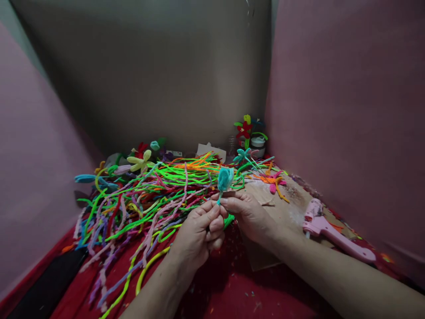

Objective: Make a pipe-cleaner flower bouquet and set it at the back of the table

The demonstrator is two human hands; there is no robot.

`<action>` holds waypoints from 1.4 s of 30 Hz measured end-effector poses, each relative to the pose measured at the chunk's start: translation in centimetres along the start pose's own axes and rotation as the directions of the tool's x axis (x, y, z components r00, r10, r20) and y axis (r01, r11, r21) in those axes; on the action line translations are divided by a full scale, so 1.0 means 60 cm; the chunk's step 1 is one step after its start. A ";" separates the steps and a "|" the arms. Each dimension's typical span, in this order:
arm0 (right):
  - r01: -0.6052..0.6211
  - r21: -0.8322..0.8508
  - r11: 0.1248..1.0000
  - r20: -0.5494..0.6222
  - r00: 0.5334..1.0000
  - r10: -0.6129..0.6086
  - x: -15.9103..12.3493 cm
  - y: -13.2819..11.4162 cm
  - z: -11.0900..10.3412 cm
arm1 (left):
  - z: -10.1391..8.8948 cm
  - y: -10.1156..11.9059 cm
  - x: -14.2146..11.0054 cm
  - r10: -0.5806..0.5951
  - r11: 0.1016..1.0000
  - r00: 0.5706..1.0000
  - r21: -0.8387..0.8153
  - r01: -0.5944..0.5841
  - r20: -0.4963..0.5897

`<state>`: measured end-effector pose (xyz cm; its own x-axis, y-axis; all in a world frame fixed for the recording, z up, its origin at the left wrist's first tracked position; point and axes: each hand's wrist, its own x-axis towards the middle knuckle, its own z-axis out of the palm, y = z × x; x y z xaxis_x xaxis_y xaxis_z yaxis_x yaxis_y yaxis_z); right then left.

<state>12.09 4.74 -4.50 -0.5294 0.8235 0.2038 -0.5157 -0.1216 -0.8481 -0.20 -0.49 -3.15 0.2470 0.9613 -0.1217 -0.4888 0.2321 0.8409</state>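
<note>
A turquoise pipe-cleaner flower (pixel 225 178) stands upright at the middle of the view, its head a rounded, folded bloom. My left hand (pixel 204 226) pinches the lower end of its short stem. Just above, my right hand (pixel 244 212) grips the same stem between thumb and fingertips, close under the bloom. The two hands meet at the stem, and their fingers hide most of it. Behind and left of my hands spreads a large heap of loose pipe cleaners (pixel 169 175) in green, orange, pink, purple and yellow.
A pink glue gun (pixel 335 232) lies at right beside a cardboard sheet (pixel 282 212). Orange and pink pipe-cleaner pieces (pixel 272 180) rest on the cardboard. Finished flowers (pixel 245 129) stand by a lidded jar (pixel 258 146) at the back. A black object (pixel 59 281) lies front left on the red cloth (pixel 212 292).
</note>
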 end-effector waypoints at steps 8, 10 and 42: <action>-0.020 0.008 1.000 0.025 0.999 0.020 0.002 -0.005 -0.003 | -0.006 0.006 -0.001 -0.041 0.997 0.993 -0.063 0.048 0.106; -0.007 0.000 1.000 -0.008 1.000 0.007 0.002 -0.004 -0.003 | -0.003 0.006 -0.001 -0.035 0.999 0.997 -0.002 0.035 0.066; 0.000 0.109 0.994 -0.133 0.991 0.015 -0.011 0.007 0.022 | 0.005 -0.025 -0.007 0.669 0.258 0.740 0.955 -0.146 -0.067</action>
<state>11.33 3.42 -4.35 -0.4429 0.8879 0.1244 -0.5858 -0.1816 -0.7899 0.67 -1.30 -4.23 -0.2007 0.8767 0.4372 0.6367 -0.2224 0.7383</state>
